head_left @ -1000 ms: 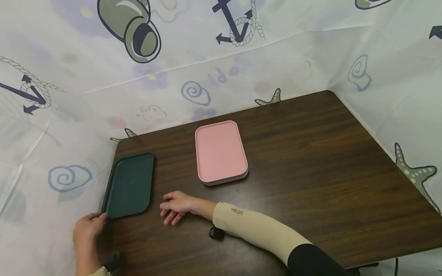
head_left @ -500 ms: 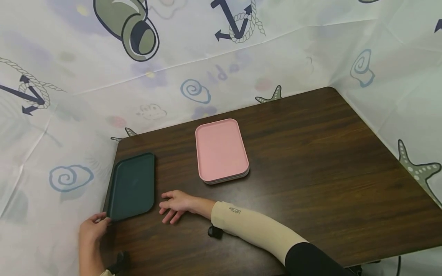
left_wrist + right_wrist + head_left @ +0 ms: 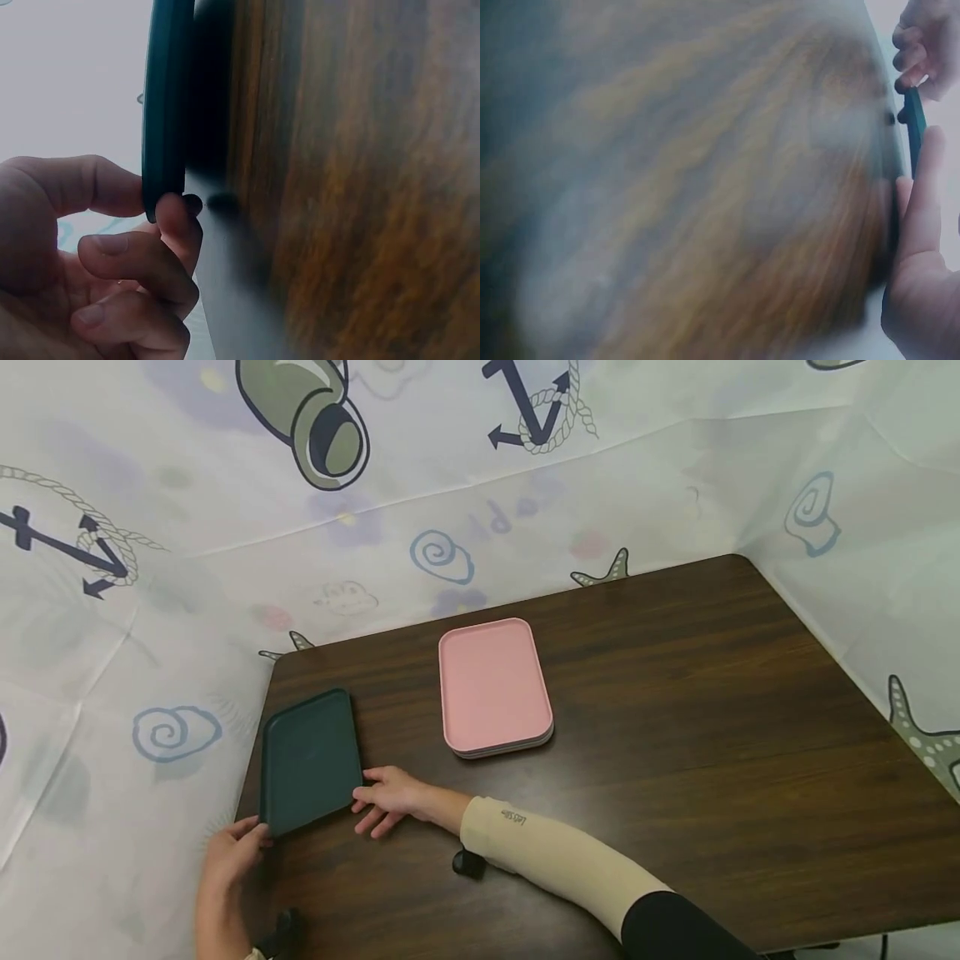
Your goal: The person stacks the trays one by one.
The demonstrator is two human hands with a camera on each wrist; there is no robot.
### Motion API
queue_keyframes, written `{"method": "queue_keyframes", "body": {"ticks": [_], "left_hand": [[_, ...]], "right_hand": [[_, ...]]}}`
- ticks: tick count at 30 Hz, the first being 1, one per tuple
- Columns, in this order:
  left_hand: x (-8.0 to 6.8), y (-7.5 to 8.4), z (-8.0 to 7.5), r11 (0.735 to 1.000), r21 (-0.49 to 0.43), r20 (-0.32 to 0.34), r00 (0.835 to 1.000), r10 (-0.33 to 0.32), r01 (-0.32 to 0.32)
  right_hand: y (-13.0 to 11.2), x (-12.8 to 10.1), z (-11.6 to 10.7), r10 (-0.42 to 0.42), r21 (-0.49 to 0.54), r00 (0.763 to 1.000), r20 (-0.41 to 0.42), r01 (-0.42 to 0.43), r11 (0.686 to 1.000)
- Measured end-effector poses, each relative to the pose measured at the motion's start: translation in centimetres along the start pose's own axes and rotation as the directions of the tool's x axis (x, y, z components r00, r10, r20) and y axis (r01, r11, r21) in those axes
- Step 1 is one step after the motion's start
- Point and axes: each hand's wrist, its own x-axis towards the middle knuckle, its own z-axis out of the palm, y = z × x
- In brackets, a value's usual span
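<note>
A dark green tray [image 3: 311, 760] lies at the left end of the brown table [image 3: 675, 693]. My left hand [image 3: 238, 847] pinches its near left corner; in the left wrist view the thumb and fingers [image 3: 176, 214] clamp the tray's thin edge [image 3: 166, 112]. Flat on the table, my right hand [image 3: 390, 797] touches the tray's near right corner with straight fingers. In the right wrist view those fingers [image 3: 922, 195] lie along the green edge [image 3: 915, 139], with the left hand [image 3: 926, 49] beyond. A stack of pink trays [image 3: 495, 685] sits at the table's middle.
A white sheet printed with anchors, shells and starfish [image 3: 600, 485] walls the table at the back and both sides. The table's left edge runs right beside the green tray. Bare wood [image 3: 712, 735] stretches to the right of the pink trays.
The green tray has slid right and turned slightly, with my left hand following at its corner. It now meets my right hand, which has stayed nearly in place.
</note>
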Motion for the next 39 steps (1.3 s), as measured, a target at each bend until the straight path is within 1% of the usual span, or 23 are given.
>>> {"method": "queue_keyframes", "body": {"ticks": [3,6,8,10,14,16,21,25,28,32,33,37,39], "left_hand": [[-0.5,-0.2,0.5,0.999,-0.042,-0.008,1.0,-0.014,0.013],[-1.2,-0.4,1.0,0.994,-0.108,-0.01,1.0,-0.014,0.013],[-1.6,-0.6,1.3,0.988,-0.153,-0.015,1.0,-0.003,0.001],[-1.9,-0.7,1.5,0.983,-0.185,-0.008,1.0,0.016,-0.017],[-2.2,-0.8,1.9,0.973,-0.232,0.003,1.0,0.026,-0.025],[-2.3,-0.8,2.1,0.967,-0.256,0.007,1.0,0.019,-0.017],[-2.5,-0.8,2.6,0.945,-0.328,-0.011,1.0,-0.005,0.002],[-2.9,-0.6,3.0,0.918,-0.397,-0.038,0.999,-0.007,-0.009],[-3.4,-0.2,3.6,0.887,-0.461,-0.065,0.998,0.0,-0.03],[-4.0,0.4,4.5,0.851,-0.522,-0.103,0.995,0.001,-0.054],[-4.1,0.4,4.7,0.847,-0.529,-0.113,0.994,-0.004,-0.057],[-4.7,0.9,5.0,0.822,-0.561,-0.135,0.991,0.018,-0.092],[-5.0,1.2,5.2,0.814,-0.57,-0.145,0.989,0.033,-0.11]], "right_hand": [[0.1,0.0,0.2,-0.029,0.024,0.997,-0.074,0.031,0.999],[0.1,0.0,0.4,-0.061,0.025,0.985,-0.163,0.066,0.998],[0.1,0.1,0.3,-0.074,0.011,0.977,-0.199,0.078,0.997],[0.1,0.1,0.1,-0.081,-0.008,0.974,-0.212,0.082,0.997],[-0.2,0.1,-0.5,-0.08,-0.033,0.977,-0.2,0.074,0.997],[-0.3,0.0,-0.8,-0.077,-0.039,0.978,-0.192,0.07,0.997],[-0.5,0.0,-1.2,-0.067,-0.044,0.98,-0.187,0.06,0.997],[-0.9,-0.1,-1.5,-0.067,-0.057,0.982,-0.176,0.057,0.997],[-1.4,-0.6,-1.9,-0.075,-0.075,0.984,-0.163,0.063,0.995],[-2.1,-1.6,-2.3,-0.093,-0.109,0.986,-0.141,0.078,0.991],[-2.3,-1.8,-2.4,-0.099,-0.121,0.986,-0.132,0.083,0.989],[-2.8,-2.8,-2.5,-0.121,-0.157,0.987,-0.109,0.103,0.982],[-3.1,-3.4,-2.6,-0.131,-0.172,0.986,-0.1,0.113,0.979]]}}
